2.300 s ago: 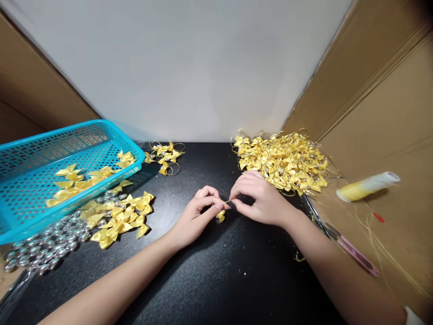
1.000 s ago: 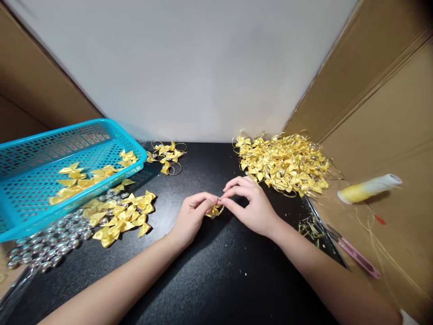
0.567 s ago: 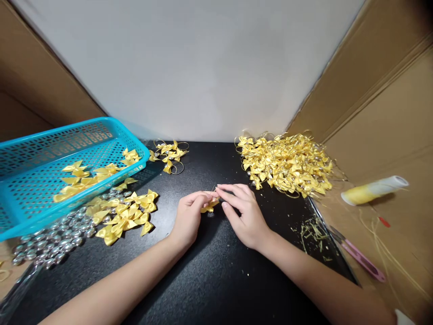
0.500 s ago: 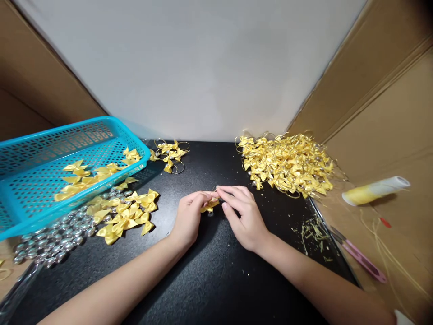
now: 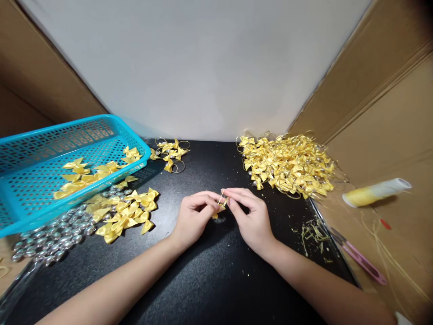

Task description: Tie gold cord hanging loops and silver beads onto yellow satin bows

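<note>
Over the middle of the black tabletop [image 5: 189, 289], my left hand [image 5: 198, 216] is closed on a yellow ribbon bow [image 5: 215, 215], most of which the fingers hide. A thin gold cord [image 5: 220, 197] rises from the bow between my two hands. My right hand [image 5: 252, 216] pinches the cord with thumb and forefinger, close to the left fingertips. To the left lie loose yellow bows [image 5: 128, 212] beside and partly on a heap of silver beads [image 5: 57, 234].
A turquoise basket [image 5: 30, 214] with several bows stands at left. Looped bows [image 5: 172, 153] lie at the back, with a large pile [image 5: 287, 164] at back right. Cord scraps [image 5: 314, 232], a pink-handled cutter [image 5: 363, 262] and a yellow-white tube [image 5: 375, 192] are at right.
Both hands have shifted slightly right. The right fingers, stretched out before, are now bent into a pinch on the cord, and less of the bow shows.
</note>
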`<state>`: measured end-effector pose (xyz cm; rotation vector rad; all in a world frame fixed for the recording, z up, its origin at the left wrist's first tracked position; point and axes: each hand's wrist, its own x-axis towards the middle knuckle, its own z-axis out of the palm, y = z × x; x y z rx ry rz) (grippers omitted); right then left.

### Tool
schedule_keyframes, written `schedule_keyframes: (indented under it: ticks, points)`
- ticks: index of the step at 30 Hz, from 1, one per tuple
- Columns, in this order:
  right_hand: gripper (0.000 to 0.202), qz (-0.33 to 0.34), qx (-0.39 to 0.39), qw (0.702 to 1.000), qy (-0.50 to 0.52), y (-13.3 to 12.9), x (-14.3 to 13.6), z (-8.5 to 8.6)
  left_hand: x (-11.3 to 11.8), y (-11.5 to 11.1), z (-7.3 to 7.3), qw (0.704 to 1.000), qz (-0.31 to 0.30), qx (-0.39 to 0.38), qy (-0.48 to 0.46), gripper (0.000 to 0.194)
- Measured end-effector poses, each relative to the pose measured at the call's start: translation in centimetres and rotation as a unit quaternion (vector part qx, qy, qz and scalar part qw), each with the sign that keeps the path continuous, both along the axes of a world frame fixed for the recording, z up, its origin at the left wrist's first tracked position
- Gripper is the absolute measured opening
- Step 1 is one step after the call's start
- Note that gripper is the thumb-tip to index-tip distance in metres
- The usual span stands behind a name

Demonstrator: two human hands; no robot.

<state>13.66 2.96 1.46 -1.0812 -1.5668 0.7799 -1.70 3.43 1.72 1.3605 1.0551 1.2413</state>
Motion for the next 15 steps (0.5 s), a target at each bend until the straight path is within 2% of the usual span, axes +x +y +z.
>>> schedule_keyframes:
  ticks: [7, 15]
  points:
    - [0.019, -0.015, -0.033, 0.998, 0.057, -0.23, -0.22, 0.14, -0.56, 0.19, -0.07, 0.992, -0.030, 0.093, 0.076, 0.022]
    - [0.014, 0.005, -0.065, 0.992, 0.110, -0.14, -0.25, -0.22, -0.84, 0.28, -0.08, 0.980, -0.050, 0.151, 0.119, 0.023]
